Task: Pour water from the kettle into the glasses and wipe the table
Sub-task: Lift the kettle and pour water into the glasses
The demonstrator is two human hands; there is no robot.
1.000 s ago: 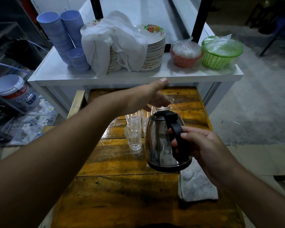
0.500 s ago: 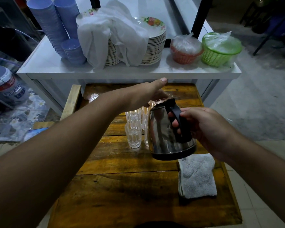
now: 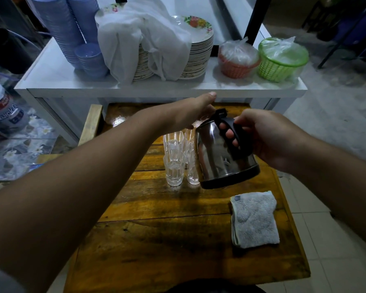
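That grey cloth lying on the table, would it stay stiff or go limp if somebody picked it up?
The grey cloth would probably go limp: it lies folded in soft layers with a fluffy pile. It likely unfolds if lifted by one corner. It looks light, and on the wooden table it would probably drag and bunch when pushed.

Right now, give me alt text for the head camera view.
A right hand tilts a steel kettle by its handle over clear glasses on a wooden table, the left hand at its lid. A grey cloth lies nearby.
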